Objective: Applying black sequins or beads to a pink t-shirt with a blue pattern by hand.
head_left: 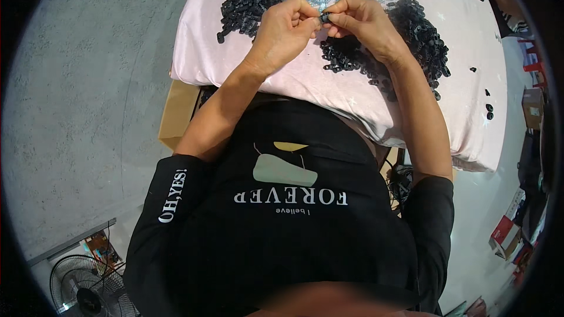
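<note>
Over the cloth-covered table, my left hand (286, 30) and my right hand (365, 26) meet with thumbs and fingers pinched. Between their fingertips is a small black plastic part (324, 18), held from both sides; its exact kind is too small to tell. Behind my left hand spreads a large heap of similar black parts (249, 1). Another heap (420, 38) lies by my right hand and forearm, partly hidden beneath them. A smaller cluster (338, 57) sits just below my right fingers.
The pale pink patterned cloth (205, 53) drapes over the table edge in front of me. Loose black parts (489, 111) lie at the right. A cardboard box (176, 111) is under the table's left side. A fan (88, 293) stands lower left. Another person's arm (506, 0) shows at the far right.
</note>
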The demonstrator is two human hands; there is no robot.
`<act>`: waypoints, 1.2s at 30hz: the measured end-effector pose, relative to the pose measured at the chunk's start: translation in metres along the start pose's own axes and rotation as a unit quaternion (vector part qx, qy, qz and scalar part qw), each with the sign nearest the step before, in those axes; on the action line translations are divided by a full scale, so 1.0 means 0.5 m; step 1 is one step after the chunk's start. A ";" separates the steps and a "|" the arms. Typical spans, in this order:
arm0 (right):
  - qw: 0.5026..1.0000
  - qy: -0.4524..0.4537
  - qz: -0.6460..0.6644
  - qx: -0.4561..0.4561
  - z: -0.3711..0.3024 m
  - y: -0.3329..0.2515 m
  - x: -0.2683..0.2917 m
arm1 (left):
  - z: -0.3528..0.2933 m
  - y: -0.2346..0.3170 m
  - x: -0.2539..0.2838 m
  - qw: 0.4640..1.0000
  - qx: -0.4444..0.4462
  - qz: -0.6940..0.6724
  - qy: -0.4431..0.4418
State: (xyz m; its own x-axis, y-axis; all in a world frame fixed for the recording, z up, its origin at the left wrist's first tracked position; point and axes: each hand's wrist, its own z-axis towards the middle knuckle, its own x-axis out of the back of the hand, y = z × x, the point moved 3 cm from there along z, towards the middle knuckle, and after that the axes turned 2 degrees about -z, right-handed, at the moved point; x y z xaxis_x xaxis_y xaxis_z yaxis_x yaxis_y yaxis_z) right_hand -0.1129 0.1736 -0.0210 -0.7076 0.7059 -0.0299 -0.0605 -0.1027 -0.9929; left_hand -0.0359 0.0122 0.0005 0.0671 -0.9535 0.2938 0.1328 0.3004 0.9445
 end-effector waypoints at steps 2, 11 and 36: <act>1.000 -0.001 -0.004 0.008 0.001 -0.002 -0.003 | -0.002 0.001 0.000 1.000 -0.003 0.008 0.012; 0.999 0.018 -0.034 0.033 -0.002 -0.014 -0.023 | -0.011 0.011 0.005 0.993 -0.034 0.096 0.058; 0.993 -0.023 0.115 0.002 -0.001 0.000 -0.006 | 0.002 0.038 0.021 0.995 -0.044 -0.009 -0.085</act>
State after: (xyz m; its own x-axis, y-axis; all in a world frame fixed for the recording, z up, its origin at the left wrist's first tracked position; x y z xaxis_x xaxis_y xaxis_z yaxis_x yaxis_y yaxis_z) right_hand -0.1106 0.1718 -0.0208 -0.7340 0.6310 -0.2512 0.1037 -0.2613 -0.9597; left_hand -0.0335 0.0078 0.0217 -0.1027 -0.9468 0.3049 0.2189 0.2775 0.9355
